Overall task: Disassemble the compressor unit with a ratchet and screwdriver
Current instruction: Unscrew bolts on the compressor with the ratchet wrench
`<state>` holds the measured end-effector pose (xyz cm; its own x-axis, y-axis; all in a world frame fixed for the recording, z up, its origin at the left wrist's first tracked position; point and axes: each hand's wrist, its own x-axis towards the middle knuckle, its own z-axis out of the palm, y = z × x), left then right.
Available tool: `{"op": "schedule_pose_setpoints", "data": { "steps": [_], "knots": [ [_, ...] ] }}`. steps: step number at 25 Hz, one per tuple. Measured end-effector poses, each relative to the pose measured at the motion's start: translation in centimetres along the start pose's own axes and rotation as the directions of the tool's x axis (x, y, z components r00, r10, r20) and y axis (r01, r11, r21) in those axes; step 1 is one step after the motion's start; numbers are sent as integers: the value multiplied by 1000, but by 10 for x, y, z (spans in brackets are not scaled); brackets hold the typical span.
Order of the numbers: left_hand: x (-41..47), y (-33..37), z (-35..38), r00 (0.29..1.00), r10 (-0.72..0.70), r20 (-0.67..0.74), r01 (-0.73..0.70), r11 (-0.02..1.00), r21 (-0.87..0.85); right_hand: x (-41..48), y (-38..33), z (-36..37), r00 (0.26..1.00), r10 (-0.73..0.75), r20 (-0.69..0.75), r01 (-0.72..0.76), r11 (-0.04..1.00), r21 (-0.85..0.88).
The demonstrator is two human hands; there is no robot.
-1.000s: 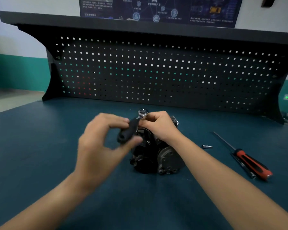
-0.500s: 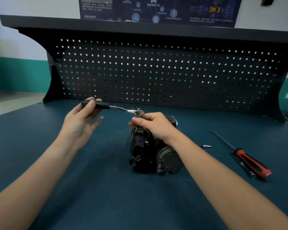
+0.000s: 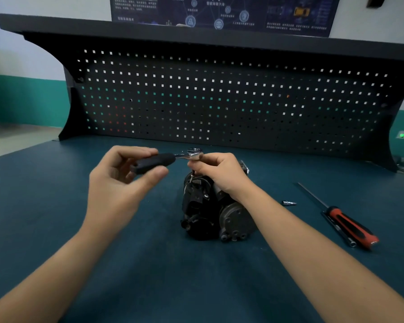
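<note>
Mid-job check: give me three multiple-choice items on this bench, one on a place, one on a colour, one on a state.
1. Where does the screwdriver lie?
A. on the bench, right of the compressor
B. in a drawer
C. on top of the compressor

2. Its handle is:
A. blue and yellow
B. red and black
C. green

3. The left hand is:
A. flat on the bench
B. gripping the ratchet by its handle
C. hanging idle

Answers:
1 A: it lies flat on the blue surface, off to the compressor's right.
2 B: the grip shows red with black panels.
3 B: fingers and thumb curl round the black handle, while the right hand pinches just under the ratchet's head above the compressor.
</note>
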<state>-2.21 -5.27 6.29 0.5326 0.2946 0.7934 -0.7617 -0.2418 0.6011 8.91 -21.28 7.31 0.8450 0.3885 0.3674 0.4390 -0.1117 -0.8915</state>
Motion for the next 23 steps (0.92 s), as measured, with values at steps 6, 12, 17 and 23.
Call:
{"op": "schedule_pose_setpoints", "data": {
  "steps": [6, 12, 17, 23],
  "knots": [
    [50, -41, -11, 724, -688, 49, 609, 605, -513, 2, 2, 0, 999, 29, 18, -29, 1000, -6],
    [43, -33, -3, 863, -495, -102, 411, 806, -426, 1, 0, 2, 1000, 23, 9, -23, 1000, -6],
    [16, -7, 7, 970, -181, -162, 148, 969, -196, 0, -1, 2, 998, -30, -61, 27, 998, -55],
    [40, -27, 2, 924, -342, -173, 300, 926, -228, 0, -1, 1, 1000, 14, -18, -14, 1000, 8]
  ]
}}
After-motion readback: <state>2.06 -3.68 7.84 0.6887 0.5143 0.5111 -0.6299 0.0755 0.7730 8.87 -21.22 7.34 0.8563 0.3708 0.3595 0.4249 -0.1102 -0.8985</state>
